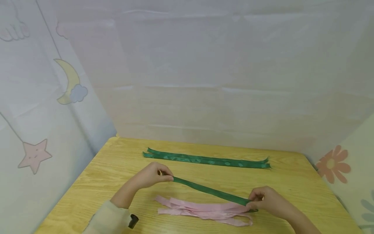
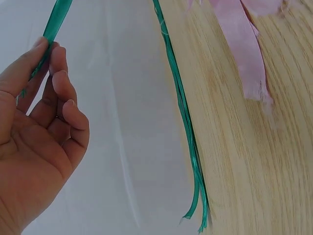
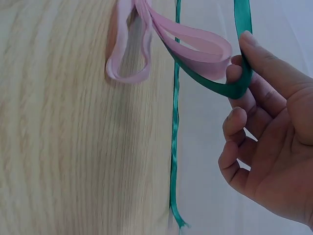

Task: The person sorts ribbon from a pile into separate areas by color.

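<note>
A green ribbon (image 1: pixel 210 191) is stretched between the two hands, above the table and slanting down to the right. My left hand (image 1: pixel 151 176) pinches one end of it between thumb and fingers; a short frayed tail shows past the grip in the left wrist view. At the other end, my right hand (image 1: pixel 270 202) pinches the ribbon at a bend, where it folds back toward the pink ribbons, as the right wrist view shows. Just below lies a loose bunch of pink ribbons (image 1: pixel 201 208), with looped ends on the right and cut ends on the left.
Farther back, more green ribbons (image 1: pixel 204 160) lie side by side across the wooden table (image 1: pixel 117 169), their ends frayed. Pale printed sheets (image 1: pixel 204 65) hang behind and beside the table. A small black object (image 1: pixel 133 221) shows at the left sleeve.
</note>
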A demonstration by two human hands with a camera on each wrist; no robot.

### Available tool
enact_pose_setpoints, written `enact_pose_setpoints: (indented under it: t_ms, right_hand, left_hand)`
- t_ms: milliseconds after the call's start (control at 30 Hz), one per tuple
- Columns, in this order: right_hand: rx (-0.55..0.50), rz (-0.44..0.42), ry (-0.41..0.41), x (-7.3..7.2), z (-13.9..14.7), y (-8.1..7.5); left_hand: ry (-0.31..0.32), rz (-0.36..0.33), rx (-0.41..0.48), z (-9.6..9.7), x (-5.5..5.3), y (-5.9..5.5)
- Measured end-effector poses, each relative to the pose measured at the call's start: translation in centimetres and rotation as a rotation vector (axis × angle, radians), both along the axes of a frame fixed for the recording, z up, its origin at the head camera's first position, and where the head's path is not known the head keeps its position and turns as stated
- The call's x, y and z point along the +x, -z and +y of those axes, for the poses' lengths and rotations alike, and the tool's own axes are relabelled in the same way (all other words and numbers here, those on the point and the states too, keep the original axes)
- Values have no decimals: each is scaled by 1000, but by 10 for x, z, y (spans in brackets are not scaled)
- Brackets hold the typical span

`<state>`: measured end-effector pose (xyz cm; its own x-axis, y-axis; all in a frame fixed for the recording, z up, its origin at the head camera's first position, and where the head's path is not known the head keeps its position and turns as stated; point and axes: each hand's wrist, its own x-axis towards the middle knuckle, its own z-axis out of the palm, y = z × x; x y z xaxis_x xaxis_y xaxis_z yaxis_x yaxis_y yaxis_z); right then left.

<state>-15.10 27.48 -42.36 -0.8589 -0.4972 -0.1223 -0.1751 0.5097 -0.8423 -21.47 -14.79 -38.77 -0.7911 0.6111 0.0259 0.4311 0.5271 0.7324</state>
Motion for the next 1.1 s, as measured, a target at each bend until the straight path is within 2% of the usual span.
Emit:
enact_pose_setpoints:
  t_ms: [167, 267, 567, 833, 1100]
  right_hand:
    - [-11, -27, -25, 3, 11, 3]
    - [6, -53, -12, 3, 15, 3]
    - [-6, -99, -26, 6, 29, 5]
    - [23, -121, 28, 4, 44, 10]
    - [44, -110, 43, 2, 52, 12]
  left_hand:
    - [3, -17, 31, -10, 0, 1]
    - [-6, -13, 31, -17, -1, 2]
    - [-85, -75, 60, -41, -3, -1]
    - [-154, -56, 84, -63, -11, 4]
    - [-210, -46, 93, -73, -16, 8]
